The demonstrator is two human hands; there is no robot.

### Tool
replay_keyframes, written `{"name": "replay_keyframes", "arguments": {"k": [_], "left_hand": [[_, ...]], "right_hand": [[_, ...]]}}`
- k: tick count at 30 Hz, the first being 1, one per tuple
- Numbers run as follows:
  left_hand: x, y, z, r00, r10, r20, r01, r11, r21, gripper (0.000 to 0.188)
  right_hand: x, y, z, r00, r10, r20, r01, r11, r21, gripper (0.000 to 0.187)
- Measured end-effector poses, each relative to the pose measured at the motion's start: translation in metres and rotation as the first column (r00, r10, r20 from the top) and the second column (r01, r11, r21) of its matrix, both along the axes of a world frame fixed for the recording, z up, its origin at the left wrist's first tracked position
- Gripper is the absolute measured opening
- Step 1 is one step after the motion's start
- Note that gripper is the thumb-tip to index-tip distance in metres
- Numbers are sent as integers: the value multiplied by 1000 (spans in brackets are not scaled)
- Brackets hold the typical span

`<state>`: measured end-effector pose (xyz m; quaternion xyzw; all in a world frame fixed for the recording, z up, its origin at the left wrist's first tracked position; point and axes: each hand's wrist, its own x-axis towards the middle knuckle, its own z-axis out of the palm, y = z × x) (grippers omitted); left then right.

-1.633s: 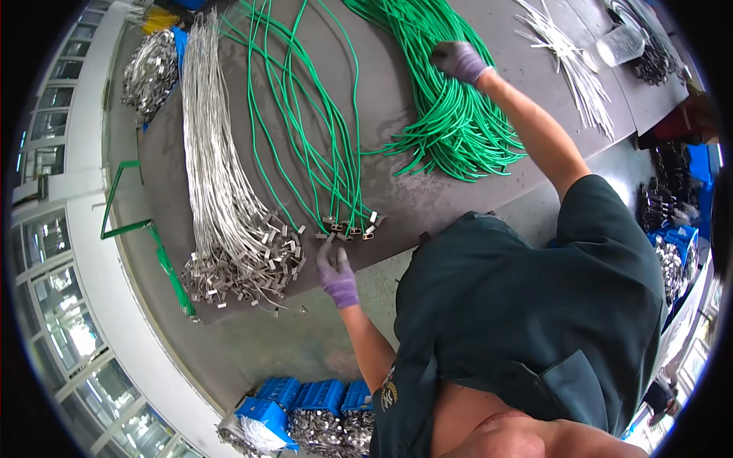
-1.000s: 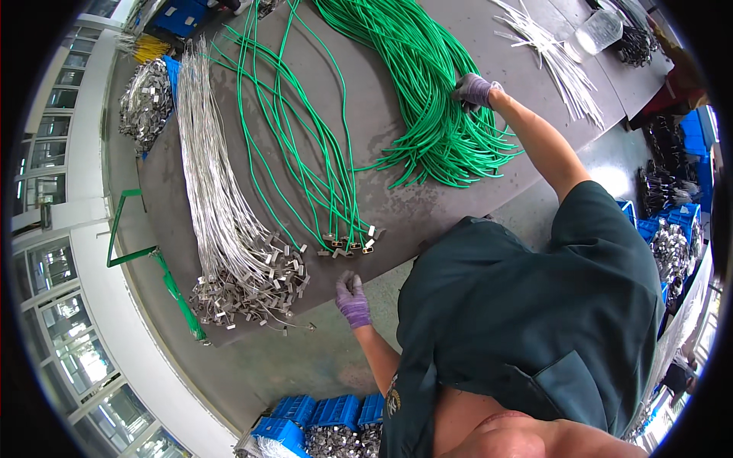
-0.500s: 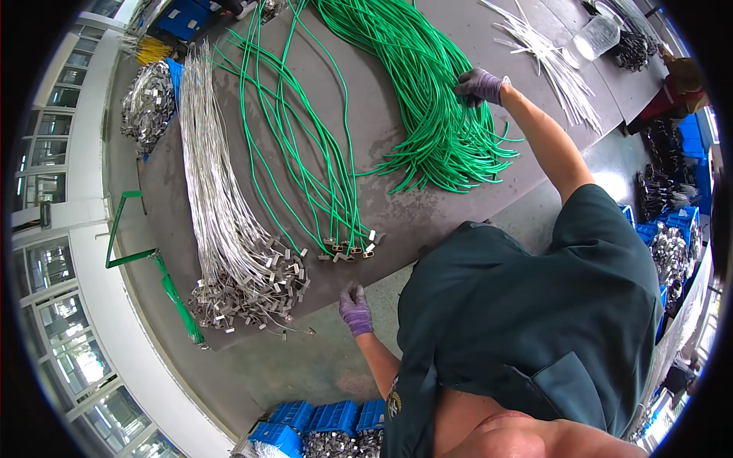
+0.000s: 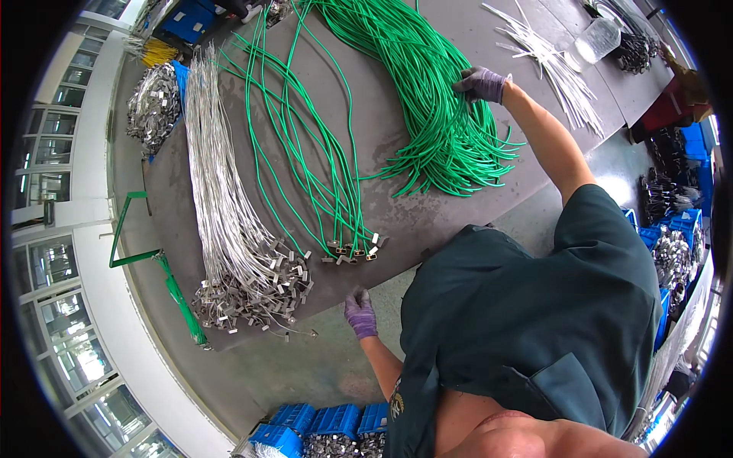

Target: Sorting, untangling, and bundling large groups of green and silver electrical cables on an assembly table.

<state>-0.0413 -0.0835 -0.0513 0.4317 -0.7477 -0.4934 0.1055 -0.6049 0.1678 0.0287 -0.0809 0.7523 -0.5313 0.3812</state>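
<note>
A thick bundle of green cables [image 4: 427, 84] lies across the upper middle of the table, its loose ends fanned toward me. My right hand [image 4: 482, 84], in a purple-grey glove, rests on the bundle's right side with fingers curled round some strands; its fingertips are partly hidden. By the table's near edge, my gloved left hand [image 4: 360, 313] is closed, fingers bent together. Whatever it may hold is too small to make out. Beyond it lies a sparser group of green cables [image 4: 324, 153] with small metal end pieces [image 4: 353, 250]. Left of these stretches a bundle of silvery cables [image 4: 214, 168] with many metal ends.
White strips [image 4: 553, 76] and a clear plastic container [image 4: 594, 44] lie at the table's [image 4: 443, 229] far right. A green frame [image 4: 136, 261] juts from its left edge. Blue crates [image 4: 334, 420] of metal parts stand below, with more crates [image 4: 683, 225] at right.
The view has shifted slightly. My right hand stays on the green bundle, and my left hand stays by the table edge with its fingers bent a little differently.
</note>
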Motion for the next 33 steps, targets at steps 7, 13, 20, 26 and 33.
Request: {"name": "replay_keyframes", "arguments": {"k": [7, 13, 20, 26, 33], "left_hand": [[4, 4, -1, 999, 7, 43, -7, 1000, -9, 21], [7, 5, -10, 1000, 11, 27, -11, 1000, -4, 20], [10, -1, -12, 998, -30, 48, 33, 998, -48, 21], [4, -3, -7, 999, -22, 50, 24, 999, -44, 20], [-17, -8, 22, 995, -66, -70, 62, 996, -62, 25]], "right_hand": [[2, -9, 18, 995, 45, -87, -41, 998, 56, 19], [-5, -10, 23, 985, 21, -170, -1, 993, 117, 22], [-17, -1, 23, 949, -226, -218, 204, 972, -120, 24], [-35, 2, 55, 872, -361, -330, 288, 925, -249, 32], [-42, -28, 82, 974, -225, 20, 169, 668, -725, 28]]}}
